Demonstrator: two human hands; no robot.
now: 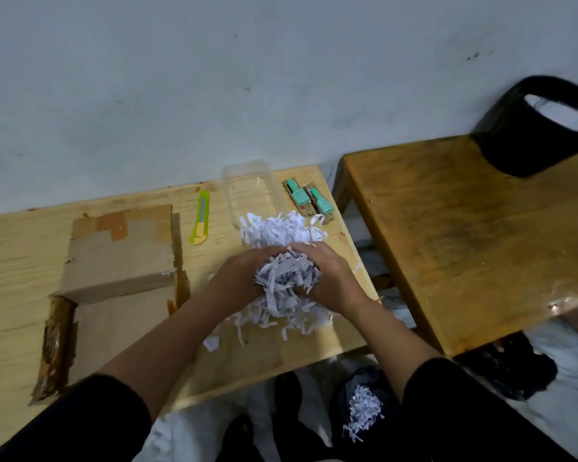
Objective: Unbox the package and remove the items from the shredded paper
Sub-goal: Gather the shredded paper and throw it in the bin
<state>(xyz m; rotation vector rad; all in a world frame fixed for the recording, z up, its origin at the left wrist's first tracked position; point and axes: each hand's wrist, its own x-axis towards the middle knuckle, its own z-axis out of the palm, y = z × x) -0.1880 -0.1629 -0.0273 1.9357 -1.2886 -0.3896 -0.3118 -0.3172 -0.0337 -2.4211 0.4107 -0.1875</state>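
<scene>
A heap of white shredded paper lies on the right part of the light wooden table. My left hand and my right hand cup a clump of the shreds between them, just above the table. The opened cardboard box lies to the left, its flaps spread flat. Two small green-capped items lie side by side at the table's far right corner. Whatever sits inside the clump is hidden.
A yellow-green box cutter lies between the box and a clear plastic container. A darker wooden table stands to the right with a black bag on it. More shreds lie on dark cloth below the table edge.
</scene>
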